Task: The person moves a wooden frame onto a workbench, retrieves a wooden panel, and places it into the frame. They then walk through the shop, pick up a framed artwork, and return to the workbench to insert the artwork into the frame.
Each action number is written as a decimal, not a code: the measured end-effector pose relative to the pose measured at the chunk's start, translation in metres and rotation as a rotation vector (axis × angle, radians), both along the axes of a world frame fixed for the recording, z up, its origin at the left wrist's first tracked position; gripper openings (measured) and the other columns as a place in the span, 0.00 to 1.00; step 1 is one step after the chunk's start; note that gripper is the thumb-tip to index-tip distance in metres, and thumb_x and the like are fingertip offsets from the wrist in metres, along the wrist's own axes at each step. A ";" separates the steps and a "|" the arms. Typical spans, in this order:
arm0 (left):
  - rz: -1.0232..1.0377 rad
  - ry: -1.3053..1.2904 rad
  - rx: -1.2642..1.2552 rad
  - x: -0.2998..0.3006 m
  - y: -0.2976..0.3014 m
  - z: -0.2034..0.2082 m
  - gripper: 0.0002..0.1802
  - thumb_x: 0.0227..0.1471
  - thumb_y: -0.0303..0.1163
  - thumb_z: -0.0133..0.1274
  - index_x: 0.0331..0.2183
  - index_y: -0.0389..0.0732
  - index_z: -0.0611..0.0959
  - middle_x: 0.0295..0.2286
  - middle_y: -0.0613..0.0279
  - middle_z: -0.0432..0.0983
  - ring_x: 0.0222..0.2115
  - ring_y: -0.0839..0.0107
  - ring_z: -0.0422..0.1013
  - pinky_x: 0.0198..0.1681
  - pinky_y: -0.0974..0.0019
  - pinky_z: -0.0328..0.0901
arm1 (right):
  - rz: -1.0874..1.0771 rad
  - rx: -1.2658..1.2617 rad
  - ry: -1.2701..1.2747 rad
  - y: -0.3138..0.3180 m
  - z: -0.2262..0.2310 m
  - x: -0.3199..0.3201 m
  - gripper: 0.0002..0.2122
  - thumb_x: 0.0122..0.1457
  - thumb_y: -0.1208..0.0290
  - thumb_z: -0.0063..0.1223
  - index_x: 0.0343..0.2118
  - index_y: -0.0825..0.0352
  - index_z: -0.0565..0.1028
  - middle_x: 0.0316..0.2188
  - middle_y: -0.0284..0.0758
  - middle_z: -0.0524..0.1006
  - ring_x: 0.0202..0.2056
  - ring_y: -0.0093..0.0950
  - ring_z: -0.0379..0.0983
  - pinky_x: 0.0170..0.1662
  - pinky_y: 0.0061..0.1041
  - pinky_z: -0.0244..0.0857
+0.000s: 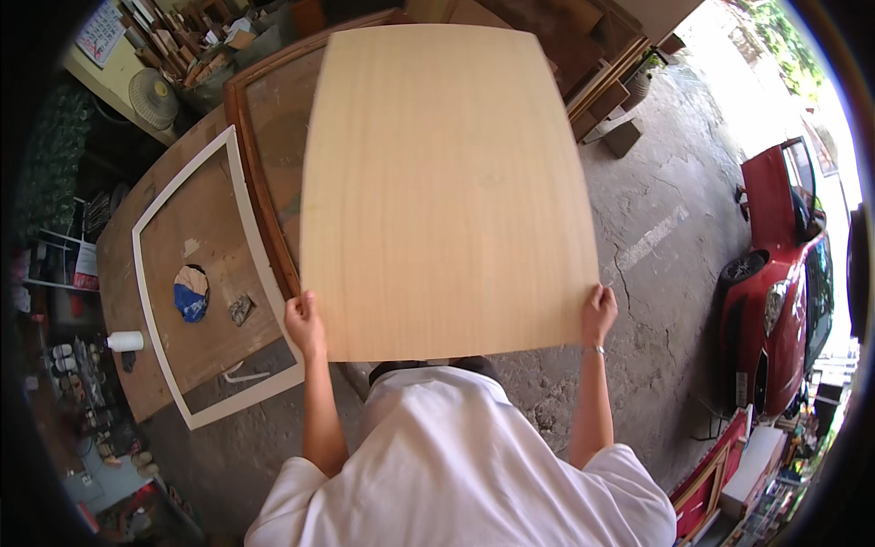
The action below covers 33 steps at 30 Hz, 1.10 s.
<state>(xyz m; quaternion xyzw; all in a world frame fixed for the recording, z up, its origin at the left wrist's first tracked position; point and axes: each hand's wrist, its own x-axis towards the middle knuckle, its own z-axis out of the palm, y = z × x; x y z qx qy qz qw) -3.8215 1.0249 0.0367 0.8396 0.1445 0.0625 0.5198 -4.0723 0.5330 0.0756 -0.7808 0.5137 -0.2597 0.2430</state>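
Note:
A large pale plywood sheet [447, 191] is held up in front of my body, its long sides running away from me. My left hand [305, 324] grips its left edge near the close corner, fingers folded behind the board. On the opposite edge my right hand [598, 315] is closed in the same way, a band around that wrist. The sheet hides part of a brown wooden frame [264, 182] lying on the worktable to the left. Nearer me on that table is a white rectangular frame [157, 301], close to my left hand.
The worktable [118, 264] carries a blue-and-tan bundle [191, 294] and a white bottle [125, 341]. A fan [153, 97] and wood offcuts stand at the far left. Wooden panels [606, 82] lean behind the sheet. A red car [775, 292] is parked right on cracked concrete [656, 237].

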 end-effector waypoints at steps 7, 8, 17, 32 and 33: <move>0.321 -0.122 0.043 -0.021 0.003 0.002 0.17 0.58 0.40 0.54 0.27 0.34 0.75 0.24 0.66 0.73 0.25 0.79 0.65 0.29 0.71 0.63 | 0.291 0.106 -0.065 -0.058 -0.032 0.154 0.15 0.61 0.63 0.47 0.27 0.71 0.74 0.21 0.46 0.75 0.23 0.41 0.72 0.28 0.33 0.65; 0.387 -0.084 0.025 -0.023 0.000 0.004 0.18 0.57 0.40 0.54 0.26 0.35 0.75 0.24 0.66 0.72 0.24 0.79 0.65 0.29 0.72 0.62 | 0.310 0.112 -0.117 -0.062 -0.037 0.169 0.14 0.61 0.63 0.47 0.27 0.71 0.74 0.22 0.47 0.75 0.23 0.42 0.72 0.28 0.33 0.65; 0.482 -0.178 0.000 -0.004 -0.014 0.009 0.19 0.58 0.38 0.54 0.22 0.36 0.73 0.20 0.68 0.71 0.21 0.81 0.62 0.25 0.73 0.59 | 0.536 0.319 -0.195 -0.093 -0.073 0.256 0.14 0.62 0.64 0.47 0.29 0.73 0.72 0.19 0.37 0.70 0.22 0.23 0.62 0.28 0.27 0.60; 0.503 -0.090 0.048 0.072 -0.034 -0.029 0.19 0.57 0.41 0.55 0.24 0.34 0.76 0.17 0.69 0.68 0.19 0.81 0.60 0.23 0.72 0.57 | 0.458 0.168 0.007 -0.102 -0.072 0.317 0.16 0.60 0.61 0.51 0.25 0.72 0.72 0.18 0.42 0.72 0.20 0.31 0.66 0.27 0.31 0.62; 0.508 -0.087 0.067 0.073 -0.035 -0.030 0.19 0.57 0.41 0.54 0.23 0.34 0.76 0.18 0.68 0.68 0.20 0.81 0.60 0.23 0.72 0.57 | 0.458 0.175 0.021 -0.102 -0.072 0.318 0.17 0.60 0.60 0.51 0.25 0.72 0.72 0.19 0.44 0.73 0.21 0.36 0.68 0.28 0.33 0.63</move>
